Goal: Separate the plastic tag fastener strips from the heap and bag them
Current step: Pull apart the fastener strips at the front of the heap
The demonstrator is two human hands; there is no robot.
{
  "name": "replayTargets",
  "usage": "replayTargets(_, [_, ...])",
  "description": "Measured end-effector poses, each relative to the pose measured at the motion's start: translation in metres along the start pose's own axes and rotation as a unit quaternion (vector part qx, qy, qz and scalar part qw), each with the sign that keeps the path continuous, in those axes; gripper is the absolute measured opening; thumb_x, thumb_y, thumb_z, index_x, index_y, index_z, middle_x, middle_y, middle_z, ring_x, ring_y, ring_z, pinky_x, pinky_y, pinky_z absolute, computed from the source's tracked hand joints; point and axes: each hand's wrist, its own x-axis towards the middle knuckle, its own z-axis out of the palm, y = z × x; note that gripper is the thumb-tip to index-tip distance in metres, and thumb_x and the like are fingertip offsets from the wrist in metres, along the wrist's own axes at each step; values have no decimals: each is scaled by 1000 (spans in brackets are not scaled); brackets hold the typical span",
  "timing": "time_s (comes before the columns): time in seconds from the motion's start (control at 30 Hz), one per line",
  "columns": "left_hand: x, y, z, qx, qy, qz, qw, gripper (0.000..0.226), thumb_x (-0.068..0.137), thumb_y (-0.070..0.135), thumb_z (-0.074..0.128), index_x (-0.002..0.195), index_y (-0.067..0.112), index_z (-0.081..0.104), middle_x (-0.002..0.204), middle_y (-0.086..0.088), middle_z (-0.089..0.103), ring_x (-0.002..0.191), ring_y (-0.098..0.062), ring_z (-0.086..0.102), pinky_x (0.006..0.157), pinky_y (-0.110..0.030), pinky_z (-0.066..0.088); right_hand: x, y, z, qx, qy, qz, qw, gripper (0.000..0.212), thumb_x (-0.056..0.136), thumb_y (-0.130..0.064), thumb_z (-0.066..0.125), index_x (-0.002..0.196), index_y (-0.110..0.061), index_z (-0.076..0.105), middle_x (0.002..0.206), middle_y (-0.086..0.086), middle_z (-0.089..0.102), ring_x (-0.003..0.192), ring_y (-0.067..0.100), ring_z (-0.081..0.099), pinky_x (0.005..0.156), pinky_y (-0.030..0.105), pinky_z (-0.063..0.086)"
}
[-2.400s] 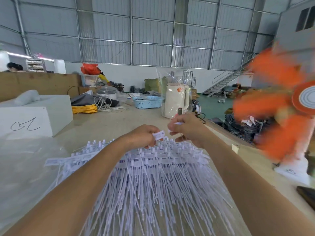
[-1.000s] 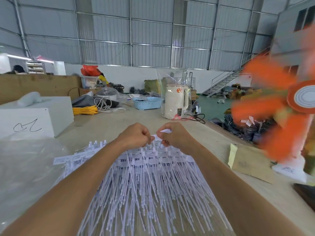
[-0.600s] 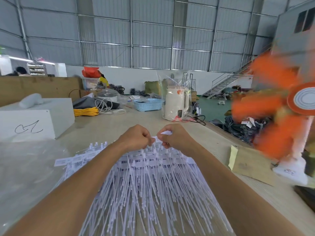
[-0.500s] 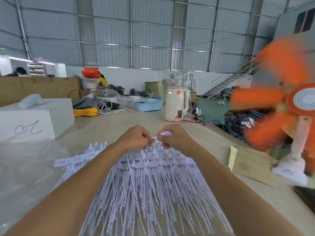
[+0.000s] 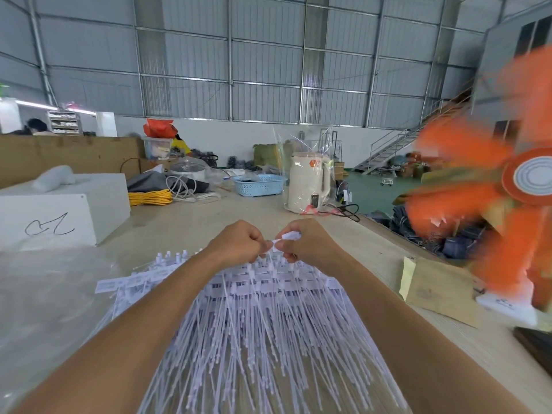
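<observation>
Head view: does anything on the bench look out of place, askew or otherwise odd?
One strip juts sideways from the left of the heap, askew to the fanned rest. The orange fan spins close to the right. Both hands, left and right, pinch a white strip end.

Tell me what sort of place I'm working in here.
Probably a warehouse or packing workshop: corrugated metal walls, a long worktable with a heap of fastener strips, and metal stairs behind.
</observation>
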Motion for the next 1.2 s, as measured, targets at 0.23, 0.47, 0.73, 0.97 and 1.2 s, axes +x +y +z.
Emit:
replayTargets(0.23, [-1,2,2,-37,6,-11,999,40,88,27,64,49,18,61,45,4,54,49,-13,48,63,-25,37,-1,-5,4,-29,20,23,999,12,86,-1,61,76,-5,54,60,7,55,50,14,53,50,23,47])
replayTargets(0.47, [0,6,-1,-102,5,-50,993,35,86,17,65,52,8,61,42,-1,50,46,-16,42,55,-24,32,-2,-8,9,-58,52,7,997,9,86,-2,62,81,-6,55,79,14,58,61,23,59,71,39,54])
replayTargets(0.73, [-3,9,-6,-148,-7,-55,988,31,88,10,62,58,4,57,33,8,47,28,-3,36,34,-10,26,-2,-6,13,-155,80,-86,981,4,85,-3,61,83,-4,58,84,9,53,78,24,53,64,23,36])
replayTargets(0.97, [-4,8,-8,-192,-38,-63,979,33,88,8,61,55,8,54,35,7,44,31,-6,33,36,-14,25,-6,-2,10,-172,93,-136,971,5,86,-2,62,88,2,60,89,7,52,79,13,43,60,3,31])
replayTargets(1.2, [-3,12,-7,-172,-30,-62,983,37,88,13,61,52,10,53,36,5,37,36,-10,31,41,-20,23,-3,-8,5,-213,86,-162,960,5,86,2,58,89,3,61,89,8,50,78,15,43,59,10,30])
